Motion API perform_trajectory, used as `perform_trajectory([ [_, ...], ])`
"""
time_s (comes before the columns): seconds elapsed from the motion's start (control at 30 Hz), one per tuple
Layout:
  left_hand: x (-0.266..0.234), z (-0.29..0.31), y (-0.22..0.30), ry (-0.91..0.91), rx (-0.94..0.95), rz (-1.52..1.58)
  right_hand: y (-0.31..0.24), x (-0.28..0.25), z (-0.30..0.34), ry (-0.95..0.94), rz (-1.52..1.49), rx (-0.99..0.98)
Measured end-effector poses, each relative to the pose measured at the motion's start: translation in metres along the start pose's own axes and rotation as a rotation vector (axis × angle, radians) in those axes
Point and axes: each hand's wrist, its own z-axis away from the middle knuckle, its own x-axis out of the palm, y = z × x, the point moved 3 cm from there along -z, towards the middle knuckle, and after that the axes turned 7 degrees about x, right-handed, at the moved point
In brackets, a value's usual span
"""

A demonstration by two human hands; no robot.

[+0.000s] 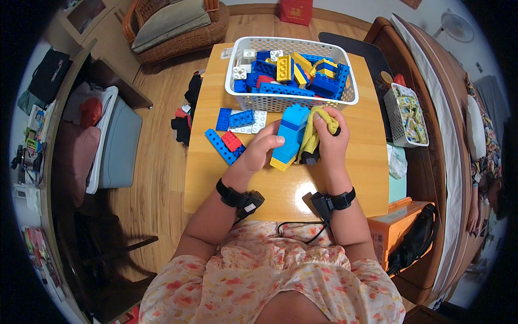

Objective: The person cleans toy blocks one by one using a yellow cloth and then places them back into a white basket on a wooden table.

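My left hand point(258, 153) is closed around the side of a stack of light and darker blue toy building bricks point(290, 141) with a yellow brick at its near end. The stack is tilted above the table. In my right hand point(334, 143) is a bunched yellow-green cloth point(310, 136) with black parts, pressed against or very close to the stack's right side. To the left lie a white studded plate point(260, 123), blue bricks point(241, 118), a red brick point(231, 141) and a long blue piece point(218, 147) with holes.
A white perforated basket point(253, 101) full of blue, yellow, white and red bricks stands at the table's point(353, 178) far side. Right of the table are a basket of small packets point(394, 116) and an orange box point(379, 229). A wicker chair point(178, 46) stands far left.
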Motion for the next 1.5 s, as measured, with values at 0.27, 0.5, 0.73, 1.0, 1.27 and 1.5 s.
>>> perform_trajectory([
  [0.27, -0.004, -0.006, -0.006, 0.112, 0.143, 0.062, 0.005, 0.002, 0.001, -0.04, 0.075, -0.073],
  [0.5, -0.008, -0.002, 0.014, 0.283, 0.473, 0.236, 0.001, 0.019, 0.009, -0.275, 0.361, -0.277],
  [0.73, -0.012, 0.008, 0.012, 0.451, 0.504, -0.117, -0.009, 0.033, 0.025, -0.482, 0.447, -0.41],
  [1.0, -0.011, 0.004, 0.008, 0.322, 0.52, -0.355, -0.005, 0.025, 0.017, -0.313, 0.525, -0.4],
  [1.27, -0.002, -0.003, 0.006, 0.271, 0.262, -0.012, -0.001, 0.004, 0.005, -0.167, 0.155, -0.175],
  [1.5, -0.001, 0.0, -0.01, 0.096, -0.043, -0.231, 0.003, -0.001, 0.001, -0.12, -0.063, -0.033],
])
